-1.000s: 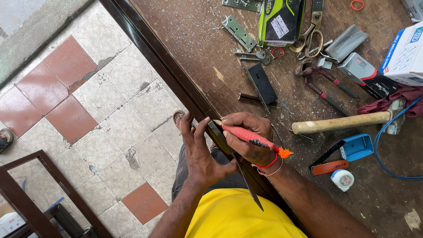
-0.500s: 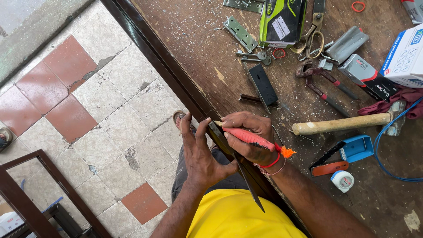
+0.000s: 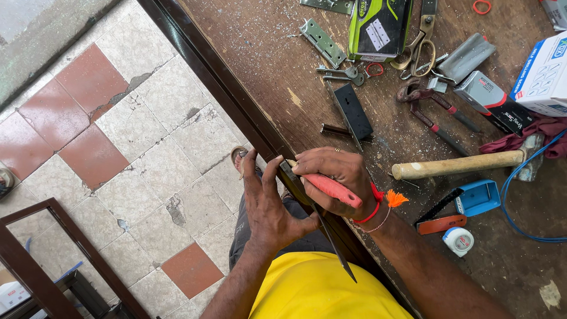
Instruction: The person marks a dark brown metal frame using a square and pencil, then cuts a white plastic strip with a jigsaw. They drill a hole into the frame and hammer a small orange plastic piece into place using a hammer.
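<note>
My right hand is closed around a red-handled tool, pressing it at the dark edge of a brown wooden door panel that lies flat. A long thin dark metal strip runs along that edge under the hand. My left hand rests against the outer side of the edge, fingers spread and thumb hooked toward the strip. The tool's tip is hidden between the two hands.
On the panel lie a black lock body, a hinge, a green box, scissors, pincers, a wooden-handled hammer, a blue tray, a tape roll and white boxes. Tiled floor lies left.
Both hands stay at the same spot on the door edge. The right hand with the red-handled tool has shifted only slightly.
</note>
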A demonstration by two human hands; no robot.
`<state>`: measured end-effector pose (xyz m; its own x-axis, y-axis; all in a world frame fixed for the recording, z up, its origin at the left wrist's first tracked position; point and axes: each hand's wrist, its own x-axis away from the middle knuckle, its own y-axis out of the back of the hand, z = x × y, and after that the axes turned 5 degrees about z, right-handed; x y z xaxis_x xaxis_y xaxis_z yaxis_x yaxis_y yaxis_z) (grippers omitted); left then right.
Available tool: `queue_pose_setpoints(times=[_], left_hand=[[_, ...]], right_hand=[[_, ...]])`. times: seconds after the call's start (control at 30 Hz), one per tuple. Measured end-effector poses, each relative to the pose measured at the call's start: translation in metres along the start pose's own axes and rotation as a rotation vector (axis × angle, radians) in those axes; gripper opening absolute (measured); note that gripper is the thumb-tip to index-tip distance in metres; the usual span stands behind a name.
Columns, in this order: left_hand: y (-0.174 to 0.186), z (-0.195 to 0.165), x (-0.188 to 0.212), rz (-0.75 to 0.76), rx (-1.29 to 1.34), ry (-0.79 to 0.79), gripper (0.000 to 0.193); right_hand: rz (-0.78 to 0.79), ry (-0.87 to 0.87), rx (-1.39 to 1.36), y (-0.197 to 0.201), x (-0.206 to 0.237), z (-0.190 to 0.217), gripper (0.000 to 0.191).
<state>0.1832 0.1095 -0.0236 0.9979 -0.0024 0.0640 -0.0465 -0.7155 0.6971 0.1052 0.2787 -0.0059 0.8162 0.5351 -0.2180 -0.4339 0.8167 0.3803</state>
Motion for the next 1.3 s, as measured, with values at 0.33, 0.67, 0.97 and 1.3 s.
queue_pose_setpoints(times=[0.33, 0.67, 0.97, 1.3], left_hand=[[0.001, 0.000, 0.001, 0.011, -0.008, 0.022, 0.121], [-0.003, 0.002, 0.002, 0.011, -0.009, 0.024, 0.121], [-0.004, 0.002, 0.004, -0.029, -0.009, -0.020, 0.118], [-0.005, 0.000, 0.006, -0.002, -0.018, -0.015, 0.120]], right_hand=[[-0.008, -0.039, -0.017, 0.001, -0.002, 0.004, 0.020], [-0.008, -0.086, -0.034, 0.004, 0.013, 0.008, 0.020], [0.024, -0.095, 0.000, 0.011, 0.044, 0.014, 0.020], [0.039, -0.122, -0.018, 0.018, 0.069, 0.019, 0.021]])
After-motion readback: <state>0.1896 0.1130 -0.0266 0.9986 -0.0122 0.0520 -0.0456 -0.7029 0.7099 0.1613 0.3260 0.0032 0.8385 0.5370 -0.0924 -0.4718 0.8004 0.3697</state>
